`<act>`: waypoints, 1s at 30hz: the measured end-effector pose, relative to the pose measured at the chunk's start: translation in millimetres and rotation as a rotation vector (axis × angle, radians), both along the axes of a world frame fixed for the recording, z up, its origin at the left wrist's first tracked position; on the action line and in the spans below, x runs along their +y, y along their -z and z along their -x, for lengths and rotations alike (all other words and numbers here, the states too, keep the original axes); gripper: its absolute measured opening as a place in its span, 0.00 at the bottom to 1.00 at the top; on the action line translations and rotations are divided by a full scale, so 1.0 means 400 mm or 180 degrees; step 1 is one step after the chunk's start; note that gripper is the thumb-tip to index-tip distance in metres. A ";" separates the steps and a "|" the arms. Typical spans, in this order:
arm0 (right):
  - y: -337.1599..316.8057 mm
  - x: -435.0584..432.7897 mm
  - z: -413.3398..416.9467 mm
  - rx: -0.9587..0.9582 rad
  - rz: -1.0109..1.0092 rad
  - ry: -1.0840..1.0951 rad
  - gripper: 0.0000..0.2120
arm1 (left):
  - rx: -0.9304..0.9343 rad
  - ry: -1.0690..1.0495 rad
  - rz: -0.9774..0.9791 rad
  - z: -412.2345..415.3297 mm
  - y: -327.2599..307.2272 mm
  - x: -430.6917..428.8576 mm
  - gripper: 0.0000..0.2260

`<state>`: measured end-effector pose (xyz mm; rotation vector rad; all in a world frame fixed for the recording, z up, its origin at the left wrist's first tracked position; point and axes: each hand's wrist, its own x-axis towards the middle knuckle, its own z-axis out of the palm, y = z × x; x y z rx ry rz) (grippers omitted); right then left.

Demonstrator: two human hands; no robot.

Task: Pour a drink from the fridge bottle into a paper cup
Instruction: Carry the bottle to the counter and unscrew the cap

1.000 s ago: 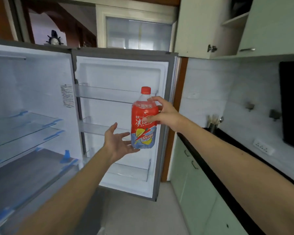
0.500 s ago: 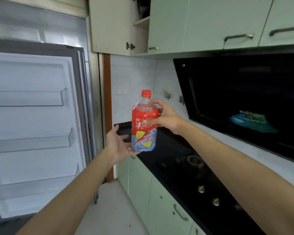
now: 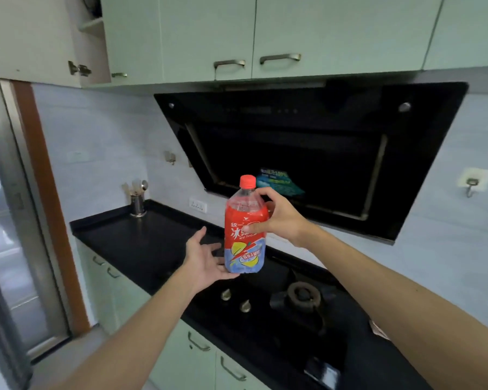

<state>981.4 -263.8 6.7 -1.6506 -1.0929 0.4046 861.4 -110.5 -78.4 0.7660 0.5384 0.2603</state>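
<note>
An iced-tea bottle (image 3: 244, 235) with a red cap and a red and blue label stands upright in the air above the black counter (image 3: 141, 237). My right hand (image 3: 279, 218) grips its upper part from the right, thumb across the label. My left hand (image 3: 206, 257) is spread, palm up, under and left of the bottle's base, fingertips touching or nearly touching it. The cap is on. No paper cup is in view.
A gas hob (image 3: 302, 296) with two knobs lies below the bottle, a black range hood (image 3: 321, 153) behind it. A metal utensil holder (image 3: 137, 204) stands at the counter's back left. Green cabinets hang above and below. The fridge door edge (image 3: 14, 220) is at left.
The view has swung right from the open fridge to the counter and hob. The bottle stays in my right hand, with my left hand still cupped beneath it.
</note>
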 end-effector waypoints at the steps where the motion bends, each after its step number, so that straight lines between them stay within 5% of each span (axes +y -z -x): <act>1: 0.005 -0.048 -0.021 -0.0011 0.0021 0.0090 0.34 | 0.0016 0.0096 0.0002 -0.029 0.004 -0.043 0.37; 16: 0.089 -0.668 -0.165 0.0123 0.0167 0.1433 0.34 | 0.0323 0.1281 0.0076 -0.315 0.072 -0.583 0.34; 30: 0.172 -0.897 -0.246 0.0418 0.0289 0.2356 0.36 | 0.0491 0.2101 0.0171 -0.502 0.153 -0.790 0.32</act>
